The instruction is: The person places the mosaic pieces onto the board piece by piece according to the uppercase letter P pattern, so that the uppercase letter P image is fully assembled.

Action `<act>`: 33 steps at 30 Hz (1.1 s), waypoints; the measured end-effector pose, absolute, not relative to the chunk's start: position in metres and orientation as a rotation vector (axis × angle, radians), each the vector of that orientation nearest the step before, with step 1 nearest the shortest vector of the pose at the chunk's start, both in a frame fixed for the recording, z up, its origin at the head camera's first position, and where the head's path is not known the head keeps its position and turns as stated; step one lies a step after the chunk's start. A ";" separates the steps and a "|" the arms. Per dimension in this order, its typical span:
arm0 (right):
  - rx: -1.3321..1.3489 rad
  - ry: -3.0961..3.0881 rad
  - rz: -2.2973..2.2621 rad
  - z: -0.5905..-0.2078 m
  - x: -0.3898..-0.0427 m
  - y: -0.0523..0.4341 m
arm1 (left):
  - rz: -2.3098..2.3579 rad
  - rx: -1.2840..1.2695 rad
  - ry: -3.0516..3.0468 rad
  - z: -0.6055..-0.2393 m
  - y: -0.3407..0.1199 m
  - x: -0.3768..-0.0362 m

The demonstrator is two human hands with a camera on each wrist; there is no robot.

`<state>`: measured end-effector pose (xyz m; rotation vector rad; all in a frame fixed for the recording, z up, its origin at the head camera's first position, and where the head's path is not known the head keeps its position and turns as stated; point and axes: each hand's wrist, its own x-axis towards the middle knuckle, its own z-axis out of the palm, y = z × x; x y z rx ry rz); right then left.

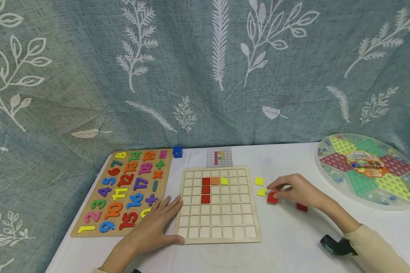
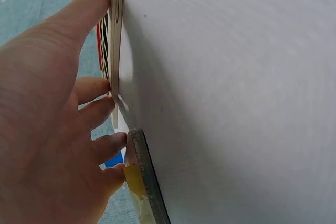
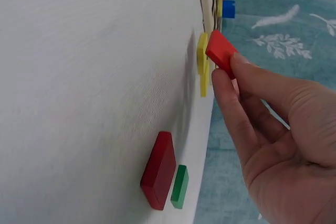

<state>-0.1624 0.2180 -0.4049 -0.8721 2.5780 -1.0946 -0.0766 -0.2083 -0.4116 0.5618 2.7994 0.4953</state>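
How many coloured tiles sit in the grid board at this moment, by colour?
Red tiles: 3
Orange tile: 1
Yellow tile: 1
Total in the grid board: 5

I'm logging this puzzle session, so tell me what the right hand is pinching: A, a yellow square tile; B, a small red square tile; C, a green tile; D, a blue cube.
B: the right hand pinches a small red square tile between thumb and fingertips, lifted just off the white table, with the flat yellow tiles lying beside it.
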 end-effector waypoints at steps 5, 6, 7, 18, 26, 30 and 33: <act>-0.886 2.570 -1.137 -0.407 -0.166 0.213 | 0.486 0.576 2.813 -0.411 -0.208 -0.077; -0.883 2.556 -1.155 -0.407 -0.168 0.212 | 0.487 0.569 2.810 -0.411 -0.208 -0.078; -0.882 2.541 -1.173 -0.407 -0.169 0.211 | 0.490 0.557 2.806 -0.411 -0.208 -0.078; -0.907 2.442 -1.252 -0.406 -0.175 0.191 | 0.467 0.535 2.813 -0.409 -0.204 -0.079; -0.949 2.433 -1.257 -0.404 -0.176 0.176 | 0.447 0.562 2.823 -0.409 -0.202 -0.080; -0.927 2.390 -1.275 -0.404 -0.177 0.165 | 0.436 0.573 2.829 -0.408 -0.201 -0.081; -0.923 2.357 -1.284 -0.404 -0.177 0.156 | 0.442 0.560 2.823 -0.408 -0.201 -0.081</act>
